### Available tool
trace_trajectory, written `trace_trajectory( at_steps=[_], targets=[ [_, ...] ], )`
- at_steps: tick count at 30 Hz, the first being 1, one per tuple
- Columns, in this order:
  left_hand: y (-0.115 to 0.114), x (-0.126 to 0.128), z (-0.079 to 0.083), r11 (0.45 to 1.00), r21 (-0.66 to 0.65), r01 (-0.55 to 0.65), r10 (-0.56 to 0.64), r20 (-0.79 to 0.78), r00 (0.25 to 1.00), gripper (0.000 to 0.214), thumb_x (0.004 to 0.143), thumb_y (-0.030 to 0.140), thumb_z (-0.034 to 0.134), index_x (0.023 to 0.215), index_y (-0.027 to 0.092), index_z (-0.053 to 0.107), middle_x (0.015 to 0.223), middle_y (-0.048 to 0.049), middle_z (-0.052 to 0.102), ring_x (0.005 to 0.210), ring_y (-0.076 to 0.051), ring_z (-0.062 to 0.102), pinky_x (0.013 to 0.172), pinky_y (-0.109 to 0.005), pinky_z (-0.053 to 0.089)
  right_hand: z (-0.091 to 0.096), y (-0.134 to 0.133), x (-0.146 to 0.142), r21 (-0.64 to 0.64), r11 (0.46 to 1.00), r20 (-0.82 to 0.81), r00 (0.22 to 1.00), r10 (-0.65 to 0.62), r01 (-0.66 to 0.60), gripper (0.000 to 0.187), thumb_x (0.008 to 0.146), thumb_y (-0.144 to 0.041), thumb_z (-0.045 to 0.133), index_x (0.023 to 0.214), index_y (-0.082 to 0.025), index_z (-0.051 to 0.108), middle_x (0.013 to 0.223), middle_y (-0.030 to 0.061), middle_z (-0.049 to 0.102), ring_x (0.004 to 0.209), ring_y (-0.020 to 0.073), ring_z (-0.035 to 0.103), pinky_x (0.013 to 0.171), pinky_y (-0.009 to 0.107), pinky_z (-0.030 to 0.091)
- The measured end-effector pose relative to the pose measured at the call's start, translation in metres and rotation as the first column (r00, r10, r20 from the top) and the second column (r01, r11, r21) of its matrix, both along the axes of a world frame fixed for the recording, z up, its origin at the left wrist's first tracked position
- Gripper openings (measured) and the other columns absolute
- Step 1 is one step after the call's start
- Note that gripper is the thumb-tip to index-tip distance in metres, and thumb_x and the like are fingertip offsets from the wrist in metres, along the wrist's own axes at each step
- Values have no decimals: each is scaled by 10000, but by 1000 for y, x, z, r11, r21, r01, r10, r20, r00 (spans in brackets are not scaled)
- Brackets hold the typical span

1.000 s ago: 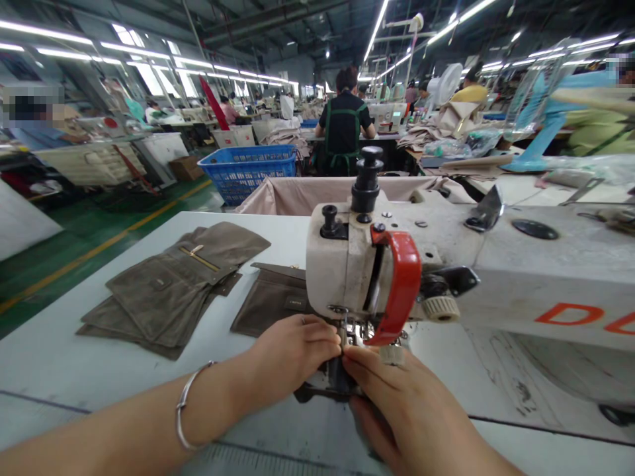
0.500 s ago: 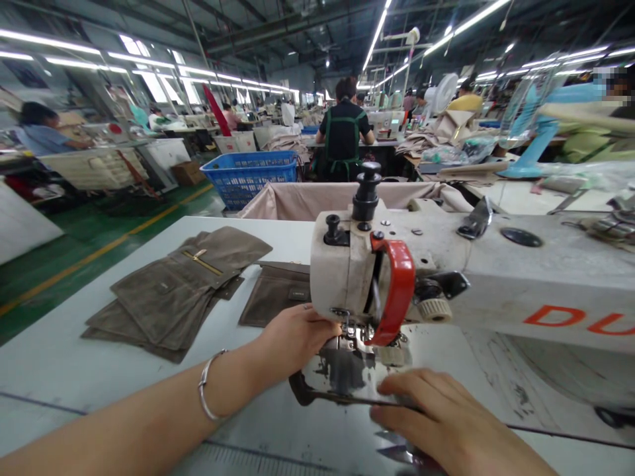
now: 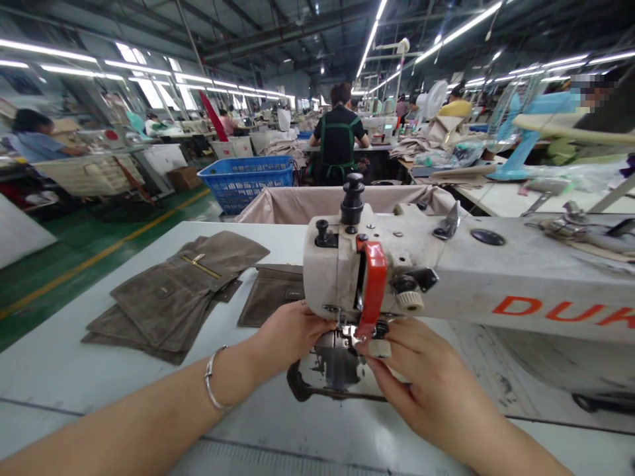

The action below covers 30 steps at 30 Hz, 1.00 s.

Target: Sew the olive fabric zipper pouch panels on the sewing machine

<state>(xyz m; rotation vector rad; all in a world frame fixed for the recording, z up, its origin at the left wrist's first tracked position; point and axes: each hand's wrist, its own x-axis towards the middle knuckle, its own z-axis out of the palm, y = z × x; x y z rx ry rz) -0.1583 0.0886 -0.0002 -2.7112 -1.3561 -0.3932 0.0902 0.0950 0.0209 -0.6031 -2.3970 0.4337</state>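
Observation:
My left hand (image 3: 290,337), with a silver bangle at the wrist, reaches to the needle area of a white sewing machine (image 3: 466,258). Its thumb and finger are pinched together by the presser foot (image 3: 346,337); what they grip is too small or hidden. My right hand (image 3: 421,370) is at the other side of the foot, fingers bent and drawn together. The red guard (image 3: 373,284) and machine parts cover some of its fingertips, so anything between them is hidden. Just behind my left hand lies a dark brown fabric piece (image 3: 270,297) with a small label, partly behind the machine head.
A stack of brown fabric pieces (image 3: 169,297), the top one with a zipper, lies on the white table (image 3: 44,370) at left. Beyond the machine are a pink cloth-lined bin (image 3: 288,205), a blue basket (image 3: 243,178) and a seated co-worker (image 3: 341,132). A blue fan (image 3: 516,152) stands at right.
My right hand has moved up and forward from the table front to the presser foot, its fingers closing. Pointed metal blades below it no longer show. My left hand stays nearly in place. The view shifted slightly.

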Motion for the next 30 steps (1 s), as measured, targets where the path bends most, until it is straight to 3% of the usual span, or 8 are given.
trace_trajectory(
  at_steps=[5, 9, 14, 20, 26, 30],
  targets=[
    [-16, 12, 18, 991, -108, -73, 77, 38, 996, 242, 821, 37, 559, 971, 194, 666, 1023, -30, 734, 977, -212, 682, 885, -317, 556, -19, 2, -1, -111, 994, 65, 997, 31, -24, 216, 948, -108, 458, 856, -181, 639, 860, 65, 628, 828, 215, 559, 720, 363, 425],
    [-40, 27, 27, 948, -292, -127, 175, 145, 974, 404, 715, 56, 579, 1101, 176, 599, 1031, -58, 691, 945, -222, 657, 852, -326, 558, -22, -1, 2, -130, 990, 63, 996, 58, -49, 201, 947, -110, 466, 910, -187, 647, 894, 64, 640, 849, 215, 564, 737, 363, 420],
    [-40, 24, 30, 922, -374, -104, 196, 215, 957, 296, 848, 38, 481, 1052, 188, 634, 1082, -48, 676, 1065, -201, 629, 938, -315, 519, -24, -8, -5, -115, 985, 99, 985, 139, -127, 271, 911, -80, 482, 1068, -201, 668, 961, 61, 664, 923, 229, 586, 836, 409, 448],
    [-30, 2, 26, 964, -230, -131, 155, 88, 984, 264, 924, 117, 476, 1100, 193, 658, 1120, -77, 681, 1047, -244, 627, 945, -408, 504, -29, -13, -16, -36, 988, 211, 966, 152, -147, 327, 868, -52, 538, 1144, -177, 661, 1130, 78, 666, 1043, 258, 584, 940, 443, 486],
    [-40, 7, 25, 939, -305, -159, 161, -20, 987, 251, 944, 142, 483, 1160, 166, 610, 1125, -99, 662, 1029, -241, 623, 906, -386, 523, -32, -13, -12, -40, 993, 182, 977, 112, -107, 390, 841, -3, 515, 1165, -173, 648, 1113, 73, 658, 1057, 248, 565, 922, 413, 503],
    [-49, 18, 28, 981, -189, -37, 27, -53, 998, 346, 930, 92, 468, 1266, 126, 542, 1244, -126, 623, 1167, -275, 558, 992, -438, 476, -30, -16, -14, -40, 994, 212, 971, 106, -100, 243, 777, -4, 540, 883, -177, 674, 1007, 50, 661, 944, 240, 580, 842, 416, 503]
  ],
)
